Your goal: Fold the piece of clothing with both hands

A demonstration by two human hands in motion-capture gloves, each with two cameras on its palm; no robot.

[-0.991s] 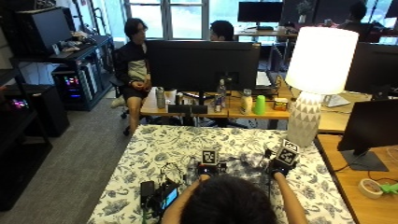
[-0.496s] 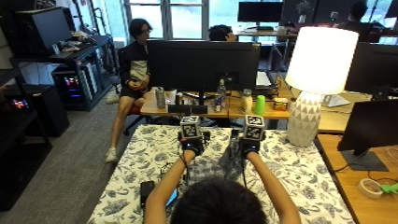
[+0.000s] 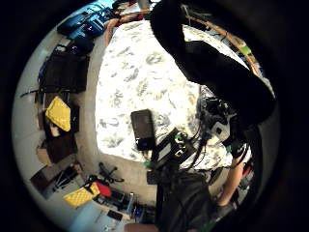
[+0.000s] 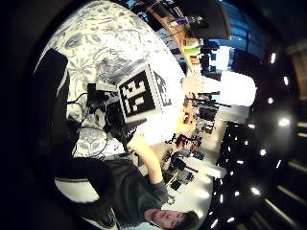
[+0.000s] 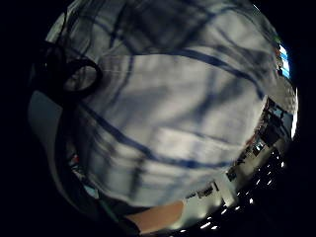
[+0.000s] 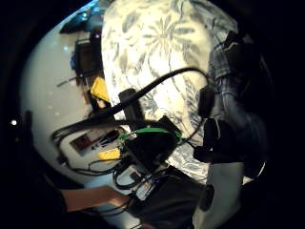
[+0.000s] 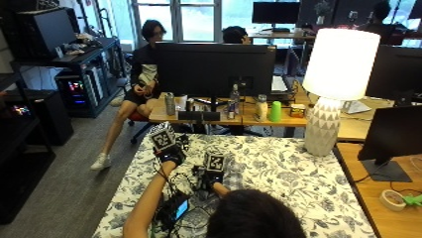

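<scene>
Floral tablecloth (image 7: pixel 284 168) beneath. My left hand (image 7: pixel 170 154) raised, grip unclear; my right hand (image 7: pixel 212 174) over plaid garment (image 5: pixel 168 113), grip unclear. Align edges before creasing.

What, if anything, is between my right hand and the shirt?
Nothing visible does. The plaid shirt fills the little finger side palm view of the right hand, so it lies close to that palm.

A tall white lamp (image 7: pixel 335 84) with a patterned base stands on the floral-clothed tabletop (image 7: pixel 284 173) — a black phone (image 7: pixel 181 210) lies near its front edge.
</scene>
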